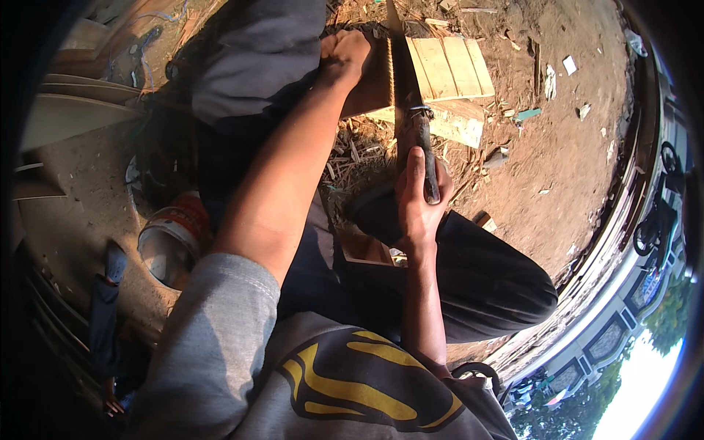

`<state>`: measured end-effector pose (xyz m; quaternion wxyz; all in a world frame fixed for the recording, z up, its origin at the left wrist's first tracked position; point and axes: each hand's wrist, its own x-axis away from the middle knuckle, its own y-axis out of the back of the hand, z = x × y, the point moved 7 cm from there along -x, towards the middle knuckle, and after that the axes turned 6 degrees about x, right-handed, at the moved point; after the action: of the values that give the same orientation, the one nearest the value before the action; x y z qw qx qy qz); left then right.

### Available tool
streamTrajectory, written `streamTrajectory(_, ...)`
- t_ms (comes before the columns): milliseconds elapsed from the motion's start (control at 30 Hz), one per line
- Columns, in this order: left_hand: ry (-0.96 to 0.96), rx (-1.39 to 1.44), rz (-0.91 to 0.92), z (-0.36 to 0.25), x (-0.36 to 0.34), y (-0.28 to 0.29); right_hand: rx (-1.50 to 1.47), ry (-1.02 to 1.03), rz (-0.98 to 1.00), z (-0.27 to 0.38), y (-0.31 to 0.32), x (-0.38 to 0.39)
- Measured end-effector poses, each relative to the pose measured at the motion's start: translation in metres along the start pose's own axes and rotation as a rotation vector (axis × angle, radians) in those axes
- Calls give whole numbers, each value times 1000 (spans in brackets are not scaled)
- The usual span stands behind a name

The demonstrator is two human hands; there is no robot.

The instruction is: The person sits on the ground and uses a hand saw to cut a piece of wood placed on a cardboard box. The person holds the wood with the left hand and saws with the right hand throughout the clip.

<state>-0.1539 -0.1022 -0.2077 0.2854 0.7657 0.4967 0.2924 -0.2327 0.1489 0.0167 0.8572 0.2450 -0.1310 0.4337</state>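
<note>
I hold a hand saw by its dark handle in my right hand [420, 192]; its blade [403, 59] points away from me, lying along the side of a brown board [367, 99]. My left hand [343, 53] is closed on that board, knuckles up, beside my grey-trousered leg [257, 51]; its fingertips are hidden. Pale grooved wood [451, 66] lies right of the blade, with another pale offcut [458, 125] beneath it. Wood chips [356, 154] are scattered on the dirt below.
A red-and-white bucket [165, 246] stands at left near stacked sheets [81, 114]. Another person's leg [103, 323] shows at lower left. Dirt ground [557, 132] with scraps spreads right toward a ledge [616, 198], with motorcycles [653, 220] and a wall [601, 330] beyond.
</note>
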Motion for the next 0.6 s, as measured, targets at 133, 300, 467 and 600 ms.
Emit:
streamTrajectory(133, -46, 56, -66, 17, -4, 14, 69, 41, 21, -17, 10, 41)
streamTrajectory(300, -52, -406, 146, -93, 37, 56, 25, 20, -25, 2, -1, -9)
streamTrajectory(467, -52, -378, 24, -27, 6, 28, 52, 18, 26, -1, 0, 7)
streamTrajectory(600, -18, -122, -80, -17, 4, 27, 64, 115, -28, -15, 10, 37)
